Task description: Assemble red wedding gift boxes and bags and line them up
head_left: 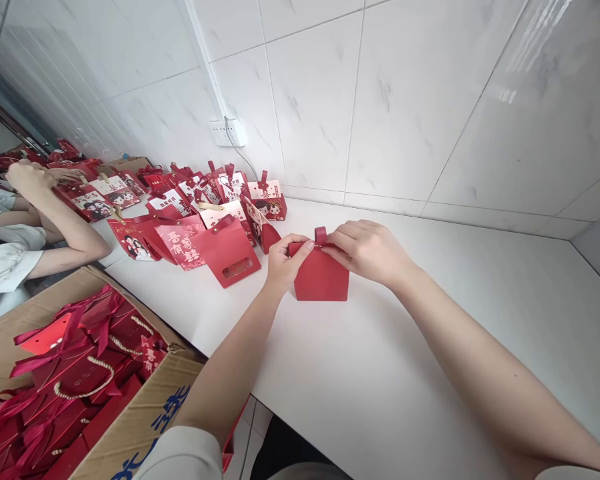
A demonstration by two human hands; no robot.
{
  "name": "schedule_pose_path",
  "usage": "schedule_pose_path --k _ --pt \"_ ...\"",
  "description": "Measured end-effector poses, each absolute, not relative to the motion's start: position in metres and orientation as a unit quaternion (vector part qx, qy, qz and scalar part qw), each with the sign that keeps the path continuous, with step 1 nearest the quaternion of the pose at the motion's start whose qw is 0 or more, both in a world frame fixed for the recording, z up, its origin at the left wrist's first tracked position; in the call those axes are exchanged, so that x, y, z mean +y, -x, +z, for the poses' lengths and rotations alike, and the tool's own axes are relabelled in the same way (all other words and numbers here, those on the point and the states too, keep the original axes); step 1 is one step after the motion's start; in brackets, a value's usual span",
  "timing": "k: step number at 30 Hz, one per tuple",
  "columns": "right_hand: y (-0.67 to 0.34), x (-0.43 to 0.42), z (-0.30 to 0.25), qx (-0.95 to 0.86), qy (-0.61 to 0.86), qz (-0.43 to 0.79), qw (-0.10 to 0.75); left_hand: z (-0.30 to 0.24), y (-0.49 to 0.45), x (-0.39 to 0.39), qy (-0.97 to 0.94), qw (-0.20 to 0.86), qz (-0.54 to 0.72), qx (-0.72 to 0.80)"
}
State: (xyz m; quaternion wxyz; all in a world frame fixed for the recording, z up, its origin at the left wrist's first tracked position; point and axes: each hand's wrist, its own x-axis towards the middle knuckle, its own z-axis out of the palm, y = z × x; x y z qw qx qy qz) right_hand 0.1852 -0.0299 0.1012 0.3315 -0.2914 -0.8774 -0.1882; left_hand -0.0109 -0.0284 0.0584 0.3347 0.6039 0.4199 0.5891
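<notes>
A plain red gift box point(322, 277) stands upright on the white table, a dark red ribbon loop point(321, 235) rising from its top edge. My left hand point(286, 261) grips the box's upper left side, thumb lying along the front. At the upper right, my right hand point(367, 248) pinches the top edge beside the ribbon loop. The fingers behind the box are hidden. Just left of my left hand, a red gift box with an oval window point(229, 252) leans among other finished-looking boxes.
Several red and white printed gift boxes point(180, 241) crowd the table's left part. A cardboard carton point(145, 400) full of red boxes with ribbons and rope handles stands at lower left. Another person's arm point(63, 220) reaches in at far left. A socket point(227, 133) with a cable is on the tiled wall.
</notes>
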Motion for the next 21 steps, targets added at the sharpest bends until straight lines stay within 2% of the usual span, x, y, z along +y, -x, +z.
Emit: schedule_pose_path --k 6,14,21 --pt "-0.1862 -0.0265 0.0978 -0.874 0.288 -0.253 0.299 0.0569 0.0105 -0.0269 -0.590 0.370 0.586 0.414" --pt "-0.1865 -0.0299 0.0996 -0.893 0.313 -0.154 0.285 0.0565 0.0114 -0.0275 -0.608 0.357 0.578 0.410" --pt "-0.1865 -0.0287 0.0983 -0.899 0.303 -0.164 0.272 0.0606 0.0125 -0.0302 -0.633 0.307 0.570 0.425"
